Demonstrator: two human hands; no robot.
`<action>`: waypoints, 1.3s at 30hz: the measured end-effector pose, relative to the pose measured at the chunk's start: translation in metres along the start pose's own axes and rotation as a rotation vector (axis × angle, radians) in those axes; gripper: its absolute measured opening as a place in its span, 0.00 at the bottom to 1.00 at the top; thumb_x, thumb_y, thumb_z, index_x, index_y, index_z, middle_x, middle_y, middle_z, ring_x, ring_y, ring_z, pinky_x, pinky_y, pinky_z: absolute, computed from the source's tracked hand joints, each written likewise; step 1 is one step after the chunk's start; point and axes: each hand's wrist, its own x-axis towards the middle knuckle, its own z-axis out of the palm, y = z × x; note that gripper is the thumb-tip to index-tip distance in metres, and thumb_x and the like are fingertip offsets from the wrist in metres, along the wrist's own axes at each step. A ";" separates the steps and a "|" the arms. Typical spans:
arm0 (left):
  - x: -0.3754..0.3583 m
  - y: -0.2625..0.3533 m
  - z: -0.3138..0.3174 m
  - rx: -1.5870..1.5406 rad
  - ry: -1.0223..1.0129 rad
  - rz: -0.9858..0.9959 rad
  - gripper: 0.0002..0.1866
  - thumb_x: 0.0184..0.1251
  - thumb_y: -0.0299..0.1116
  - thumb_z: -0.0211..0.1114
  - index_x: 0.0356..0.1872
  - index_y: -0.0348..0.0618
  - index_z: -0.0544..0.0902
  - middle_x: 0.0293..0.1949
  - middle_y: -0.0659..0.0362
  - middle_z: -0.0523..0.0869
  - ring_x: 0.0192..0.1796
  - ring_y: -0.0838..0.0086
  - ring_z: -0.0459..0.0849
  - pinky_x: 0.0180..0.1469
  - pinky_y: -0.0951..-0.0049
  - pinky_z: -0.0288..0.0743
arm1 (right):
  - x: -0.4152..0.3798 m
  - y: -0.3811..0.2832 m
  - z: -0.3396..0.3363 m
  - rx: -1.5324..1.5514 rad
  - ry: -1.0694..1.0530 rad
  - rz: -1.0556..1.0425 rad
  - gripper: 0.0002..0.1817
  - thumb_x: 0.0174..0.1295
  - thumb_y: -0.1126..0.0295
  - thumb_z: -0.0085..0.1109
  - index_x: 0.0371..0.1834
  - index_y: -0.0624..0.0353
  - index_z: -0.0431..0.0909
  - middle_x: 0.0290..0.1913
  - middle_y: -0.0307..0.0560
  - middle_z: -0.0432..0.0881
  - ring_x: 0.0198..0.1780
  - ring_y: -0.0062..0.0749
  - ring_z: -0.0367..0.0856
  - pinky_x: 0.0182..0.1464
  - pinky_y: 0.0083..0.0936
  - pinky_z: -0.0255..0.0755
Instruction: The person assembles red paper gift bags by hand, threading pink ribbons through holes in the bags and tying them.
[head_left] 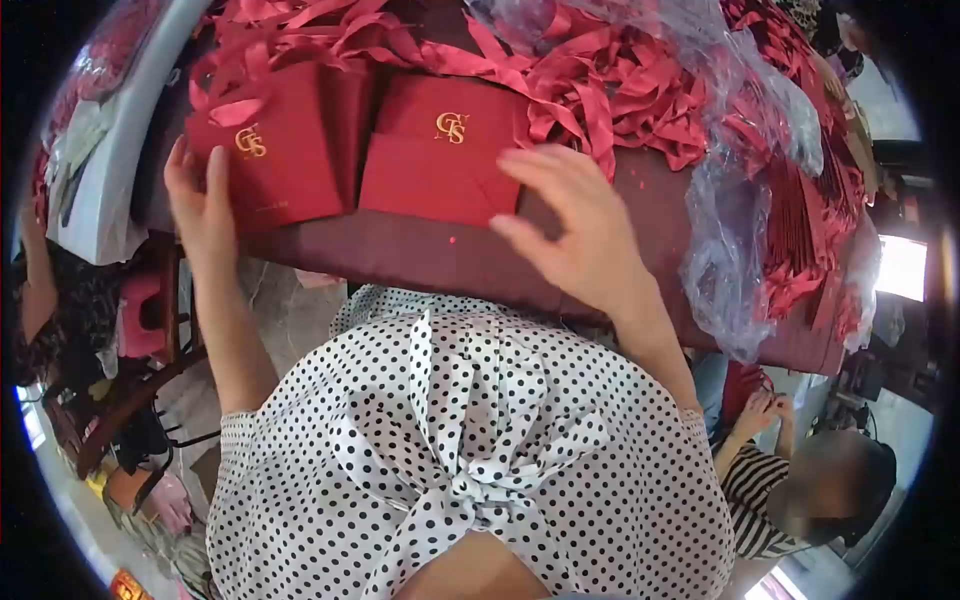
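Note:
My left hand [203, 195] is at the left edge of a red paper gift bag [285, 165], thumb over its front and fingers along the side. A gold monogram marks the front, and a loop of red ribbon [237, 103] lies across its top. Beside it a second red gift bag [425, 180] lies flat with its lower part folded up, the same gold monogram above the fold. My right hand [580, 220] hovers at that bag's right edge, thumb and fingers spread, nothing between them.
Red ribbons [630, 100] heap along the back of the dark red tablecloth [400, 245]. Crumpled clear plastic [725, 270] and stacked red bags [800, 215] fill the right side. A white box edge [105, 200] stands left. A person in a striped top [765, 490] sits at lower right.

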 end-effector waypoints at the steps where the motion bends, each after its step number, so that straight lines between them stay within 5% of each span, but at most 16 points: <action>1: 0.006 -0.013 -0.001 0.169 0.068 0.057 0.18 0.72 0.29 0.57 0.59 0.35 0.70 0.55 0.55 0.79 0.54 0.74 0.78 0.60 0.76 0.68 | 0.002 0.014 0.006 -0.147 -0.053 -0.101 0.19 0.55 0.66 0.68 0.49 0.59 0.79 0.51 0.49 0.81 0.48 0.43 0.80 0.48 0.32 0.75; 4: -0.002 -0.034 0.018 0.686 0.122 0.365 0.39 0.65 0.40 0.67 0.70 0.33 0.56 0.69 0.43 0.58 0.69 0.57 0.61 0.69 0.62 0.58 | 0.006 0.028 0.031 -0.312 -0.229 -0.248 0.37 0.51 0.54 0.70 0.64 0.55 0.70 0.68 0.51 0.67 0.71 0.50 0.58 0.69 0.47 0.55; 5: -0.011 -0.027 0.027 0.774 0.066 0.493 0.46 0.57 0.45 0.72 0.72 0.40 0.57 0.71 0.42 0.52 0.72 0.51 0.55 0.70 0.58 0.55 | 0.006 0.029 0.035 -0.376 -0.290 -0.269 0.37 0.52 0.53 0.68 0.65 0.54 0.69 0.69 0.50 0.66 0.71 0.50 0.58 0.69 0.50 0.52; 7: -0.031 -0.003 0.049 1.005 -0.115 0.613 0.46 0.53 0.47 0.74 0.73 0.50 0.60 0.72 0.44 0.51 0.73 0.52 0.52 0.72 0.58 0.51 | -0.003 0.037 0.040 -0.421 -0.390 -0.250 0.37 0.54 0.50 0.65 0.66 0.52 0.68 0.70 0.48 0.65 0.72 0.48 0.58 0.70 0.58 0.47; 8: -0.033 -0.007 0.054 0.950 -0.166 0.592 0.51 0.42 0.55 0.77 0.71 0.57 0.64 0.70 0.42 0.54 0.72 0.47 0.54 0.70 0.53 0.53 | -0.008 0.038 0.034 -0.420 -0.423 -0.242 0.36 0.55 0.49 0.64 0.66 0.51 0.68 0.70 0.47 0.65 0.72 0.47 0.58 0.70 0.57 0.47; 12: -0.022 -0.013 0.064 1.070 -0.245 0.608 0.50 0.43 0.58 0.75 0.71 0.60 0.63 0.70 0.40 0.54 0.70 0.45 0.57 0.69 0.51 0.55 | -0.034 0.036 -0.010 -0.277 -0.598 -0.166 0.27 0.58 0.53 0.63 0.59 0.51 0.76 0.67 0.44 0.70 0.71 0.44 0.61 0.70 0.52 0.49; 16: 0.018 -0.035 0.092 1.081 -0.213 0.747 0.47 0.48 0.60 0.72 0.71 0.62 0.63 0.68 0.37 0.58 0.68 0.41 0.59 0.67 0.48 0.59 | -0.040 0.030 -0.032 -0.086 -0.623 -0.102 0.21 0.55 0.58 0.67 0.50 0.55 0.81 0.56 0.47 0.80 0.65 0.46 0.70 0.66 0.46 0.60; 17: 0.026 -0.038 0.098 1.080 -0.206 0.766 0.46 0.49 0.61 0.71 0.71 0.63 0.63 0.68 0.37 0.59 0.68 0.40 0.59 0.66 0.47 0.60 | -0.035 0.032 -0.031 -0.026 -0.523 -0.180 0.17 0.53 0.63 0.70 0.44 0.57 0.83 0.48 0.47 0.84 0.59 0.45 0.77 0.60 0.40 0.69; 20: 0.035 -0.043 0.109 1.112 -0.214 0.747 0.45 0.51 0.64 0.67 0.72 0.65 0.62 0.70 0.39 0.55 0.69 0.37 0.55 0.65 0.41 0.59 | -0.022 0.032 -0.038 -0.204 -0.217 -0.116 0.08 0.52 0.72 0.69 0.35 0.60 0.84 0.37 0.47 0.85 0.42 0.39 0.84 0.44 0.28 0.77; 22: 0.027 -0.034 0.107 1.108 -0.222 0.748 0.44 0.54 0.64 0.66 0.72 0.66 0.62 0.71 0.41 0.54 0.71 0.36 0.52 0.66 0.40 0.55 | -0.014 0.037 -0.043 -0.228 0.013 0.112 0.07 0.53 0.70 0.69 0.33 0.58 0.83 0.33 0.46 0.84 0.36 0.38 0.82 0.39 0.30 0.75; 24: 0.016 -0.018 0.100 1.158 -0.168 0.805 0.41 0.57 0.62 0.65 0.71 0.65 0.63 0.71 0.42 0.54 0.71 0.36 0.50 0.68 0.42 0.51 | -0.005 0.037 -0.049 -0.307 0.077 0.047 0.06 0.53 0.72 0.68 0.32 0.59 0.83 0.31 0.45 0.84 0.32 0.36 0.81 0.35 0.28 0.74; 28: 0.006 -0.010 0.085 0.906 -0.267 0.830 0.32 0.62 0.45 0.67 0.68 0.57 0.68 0.70 0.45 0.57 0.72 0.46 0.53 0.71 0.51 0.48 | -0.005 0.031 -0.050 -0.151 -0.144 0.137 0.08 0.52 0.75 0.69 0.35 0.63 0.82 0.31 0.45 0.82 0.32 0.29 0.80 0.36 0.23 0.73; 31: -0.011 0.003 0.087 0.886 -0.237 0.918 0.20 0.62 0.33 0.67 0.57 0.47 0.79 0.61 0.51 0.72 0.63 0.60 0.68 0.66 0.61 0.57 | -0.009 0.047 -0.035 -0.212 -0.273 -0.075 0.12 0.50 0.73 0.70 0.36 0.63 0.79 0.31 0.46 0.79 0.34 0.36 0.76 0.36 0.28 0.71; 34: -0.031 0.018 0.118 0.553 -0.577 0.877 0.15 0.54 0.19 0.67 0.44 0.41 0.82 0.44 0.55 0.81 0.48 0.61 0.79 0.48 0.68 0.75 | -0.014 0.060 -0.020 -0.218 -0.242 -0.047 0.09 0.52 0.75 0.67 0.36 0.64 0.79 0.31 0.44 0.79 0.32 0.31 0.76 0.35 0.23 0.70; 38: -0.059 0.005 0.176 0.610 -0.895 0.700 0.13 0.54 0.21 0.64 0.43 0.38 0.79 0.45 0.51 0.78 0.50 0.55 0.76 0.53 0.63 0.72 | -0.015 0.040 -0.023 -0.166 -0.128 0.005 0.05 0.56 0.78 0.64 0.35 0.64 0.78 0.32 0.40 0.79 0.32 0.21 0.76 0.35 0.18 0.69; 39: -0.061 0.003 0.184 0.740 -0.961 0.700 0.11 0.54 0.22 0.64 0.40 0.38 0.79 0.42 0.52 0.78 0.49 0.55 0.75 0.53 0.62 0.71 | -0.016 0.033 -0.027 -0.079 -0.125 0.216 0.06 0.58 0.76 0.63 0.36 0.64 0.77 0.32 0.44 0.79 0.32 0.23 0.77 0.35 0.20 0.70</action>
